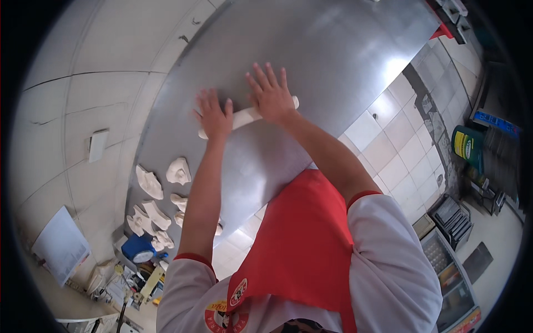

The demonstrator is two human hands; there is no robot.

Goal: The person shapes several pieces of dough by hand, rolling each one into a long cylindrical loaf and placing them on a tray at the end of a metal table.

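A pale roll of dough (244, 117) lies slantwise on the steel table (338, 50). My left hand (214, 115) rests over its left end, fingers spread. Near the other end, my right hand (272, 95) lies flat across the dough with its fingers stretched out. The palms cover parts of the roll, while its middle and both tips show between and beside them. Off to the left of my left forearm sit several torn dough pieces (157, 215), some partly hidden by that arm. A rounder dough lump (178, 171) is among them.
A tiled wall (105, 100) borders the table on the left. Beyond the table's near left corner are a blue scale-like object (137, 248) and cluttered small items. Tiled floor (388, 133) shows at right, with a green container (467, 145) and a glass-fronted case (451, 277).
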